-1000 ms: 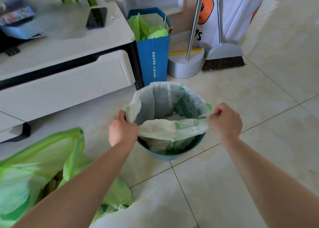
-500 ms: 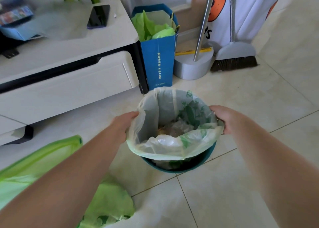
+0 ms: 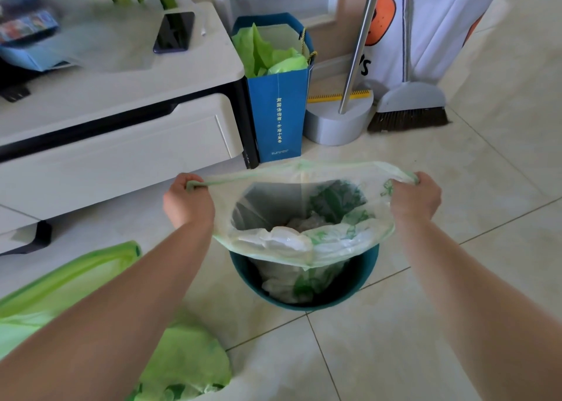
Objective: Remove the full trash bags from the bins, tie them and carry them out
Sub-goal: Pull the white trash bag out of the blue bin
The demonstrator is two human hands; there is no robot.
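A translucent pale-green trash bag [image 3: 307,248] with crumpled white waste inside hangs partly lifted out of a round teal bin [image 3: 359,291] on the tiled floor. My left hand [image 3: 188,201] grips the bag's rim on its left side. My right hand [image 3: 415,198] grips the rim on the right. Between them the mouth is stretched wide and held above the bin. A second, bright green trash bag [image 3: 182,364] lies on the floor at the lower left, partly hidden under my left forearm.
A white low cabinet [image 3: 121,145] with a phone [image 3: 175,33] on top stands at the left. Beside it is a blue paper bag [image 3: 278,112] stuffed with green plastic. A grey dustpan base [image 3: 337,124] and broom [image 3: 410,115] stand behind the bin.
Both hands have pulled the bag's rim off the bin edge, raised it and spread it apart. The bag has risen partly out of the bin.
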